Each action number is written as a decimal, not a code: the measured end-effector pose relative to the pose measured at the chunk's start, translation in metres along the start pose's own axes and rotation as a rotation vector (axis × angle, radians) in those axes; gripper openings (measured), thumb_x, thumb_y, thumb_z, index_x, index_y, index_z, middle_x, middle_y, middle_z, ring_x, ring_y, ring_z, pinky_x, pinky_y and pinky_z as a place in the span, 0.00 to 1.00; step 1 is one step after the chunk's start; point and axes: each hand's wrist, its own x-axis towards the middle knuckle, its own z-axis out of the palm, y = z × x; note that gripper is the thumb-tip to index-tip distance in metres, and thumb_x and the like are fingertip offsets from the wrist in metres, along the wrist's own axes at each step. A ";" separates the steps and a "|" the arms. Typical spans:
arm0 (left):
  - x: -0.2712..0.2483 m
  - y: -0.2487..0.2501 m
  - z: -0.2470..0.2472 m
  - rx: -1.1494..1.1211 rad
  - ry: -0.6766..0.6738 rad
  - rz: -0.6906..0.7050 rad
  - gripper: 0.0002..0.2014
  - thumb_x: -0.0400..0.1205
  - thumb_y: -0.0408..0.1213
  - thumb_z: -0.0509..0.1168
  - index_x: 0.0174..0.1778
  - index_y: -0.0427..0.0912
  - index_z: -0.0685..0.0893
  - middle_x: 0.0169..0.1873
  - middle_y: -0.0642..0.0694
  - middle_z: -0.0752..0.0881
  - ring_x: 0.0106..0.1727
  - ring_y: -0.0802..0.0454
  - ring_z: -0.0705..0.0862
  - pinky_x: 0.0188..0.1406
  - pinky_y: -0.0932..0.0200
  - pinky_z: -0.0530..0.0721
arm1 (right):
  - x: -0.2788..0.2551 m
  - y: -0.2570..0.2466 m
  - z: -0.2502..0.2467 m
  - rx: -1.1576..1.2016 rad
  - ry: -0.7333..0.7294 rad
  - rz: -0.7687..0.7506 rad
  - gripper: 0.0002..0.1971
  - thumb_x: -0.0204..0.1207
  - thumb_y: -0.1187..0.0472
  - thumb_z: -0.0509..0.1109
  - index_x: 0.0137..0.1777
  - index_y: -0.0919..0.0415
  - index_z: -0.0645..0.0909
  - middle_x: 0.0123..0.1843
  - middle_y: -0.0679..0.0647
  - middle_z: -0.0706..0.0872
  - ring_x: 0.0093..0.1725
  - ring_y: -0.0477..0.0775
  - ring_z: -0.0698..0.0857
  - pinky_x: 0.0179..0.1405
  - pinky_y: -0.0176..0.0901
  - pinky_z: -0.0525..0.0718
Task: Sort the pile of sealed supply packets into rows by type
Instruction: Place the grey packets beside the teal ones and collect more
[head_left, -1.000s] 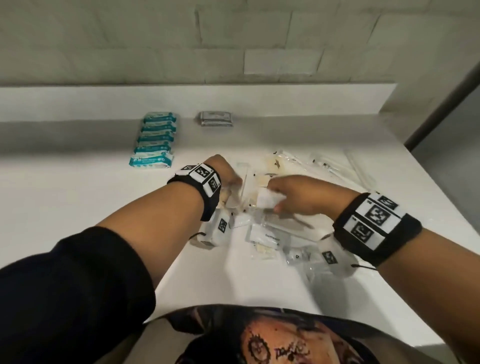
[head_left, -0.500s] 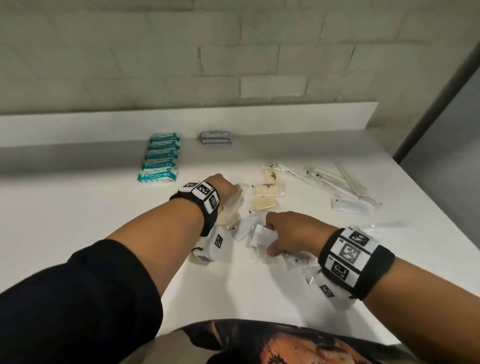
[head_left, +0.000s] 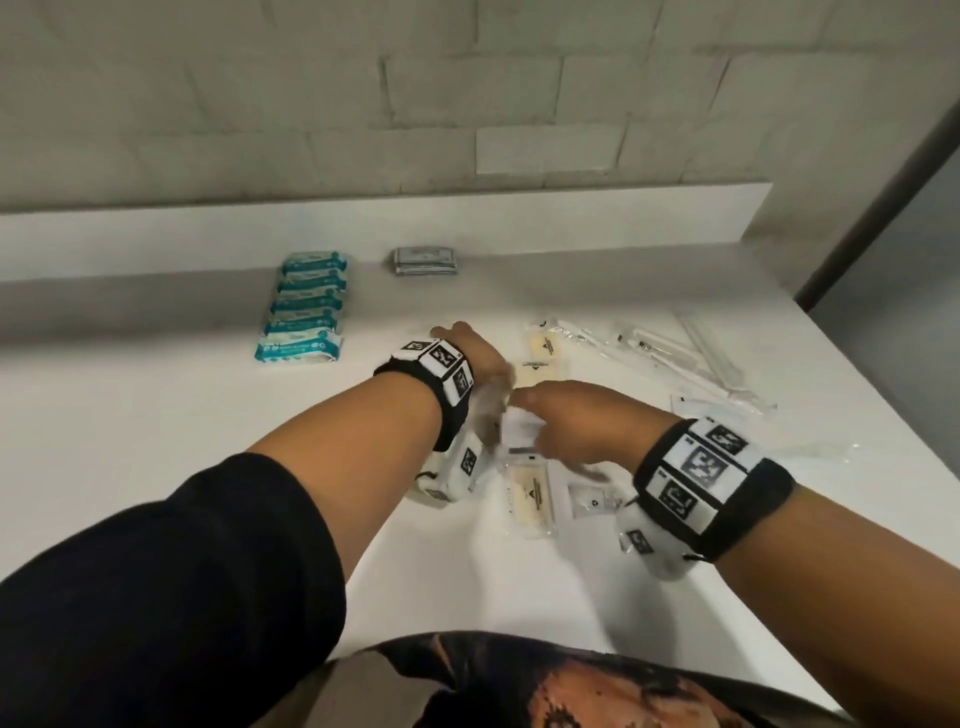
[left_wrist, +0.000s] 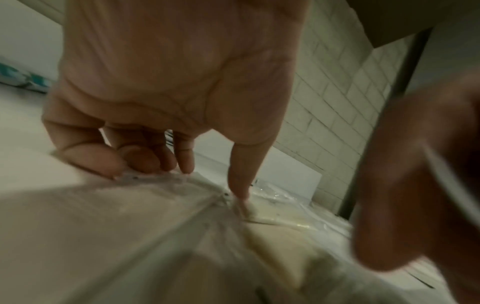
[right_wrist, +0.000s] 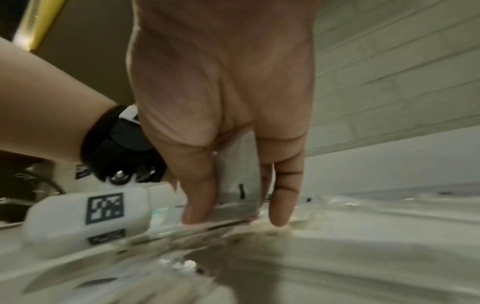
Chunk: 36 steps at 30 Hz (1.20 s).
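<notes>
A loose pile of clear sealed packets (head_left: 571, 499) lies mid-table, with a cream packet (head_left: 529, 493) on top. My left hand (head_left: 470, 351) is at the pile's far left. In the left wrist view my left hand (left_wrist: 155, 160) curls its fingers onto a clear packet (left_wrist: 168, 185) while the thumb presses down beside it. My right hand (head_left: 566, 421) is close to the left one and pinches a small white packet (head_left: 519, 428). The right wrist view shows that white packet (right_wrist: 236, 164) upright between thumb and fingers of my right hand (right_wrist: 236, 214), low over the pile.
A row of teal packets (head_left: 306, 306) and a small grey stack (head_left: 423, 260) lie at the back by the white ledge (head_left: 363, 228). Two cream packets (head_left: 540, 353) sit beyond the hands. Long clear packets (head_left: 675, 358) spread to the right, near the table's edge (head_left: 883, 395).
My right hand has come up from the near side of the pile towards the left hand, carrying the small white packet. The left hand has stayed about where it was.
</notes>
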 end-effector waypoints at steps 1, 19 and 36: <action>-0.002 0.001 -0.002 0.080 -0.010 0.061 0.36 0.65 0.53 0.71 0.66 0.38 0.76 0.63 0.39 0.80 0.63 0.38 0.80 0.61 0.49 0.82 | 0.003 -0.007 0.001 -0.008 -0.007 -0.044 0.25 0.77 0.64 0.68 0.72 0.42 0.72 0.58 0.49 0.85 0.41 0.47 0.84 0.31 0.36 0.74; 0.003 -0.019 -0.004 0.124 -0.133 0.284 0.09 0.75 0.40 0.67 0.40 0.37 0.83 0.45 0.39 0.84 0.45 0.45 0.80 0.39 0.58 0.73 | 0.010 -0.033 0.006 -0.240 -0.013 -0.174 0.23 0.80 0.69 0.60 0.70 0.45 0.76 0.68 0.51 0.81 0.64 0.57 0.79 0.63 0.49 0.71; -0.042 0.035 -0.038 -0.443 0.130 0.447 0.17 0.75 0.48 0.74 0.54 0.40 0.85 0.47 0.45 0.89 0.49 0.45 0.86 0.48 0.54 0.80 | -0.051 0.147 -0.041 0.145 0.227 0.410 0.16 0.72 0.54 0.74 0.54 0.65 0.82 0.49 0.56 0.86 0.46 0.56 0.83 0.34 0.40 0.78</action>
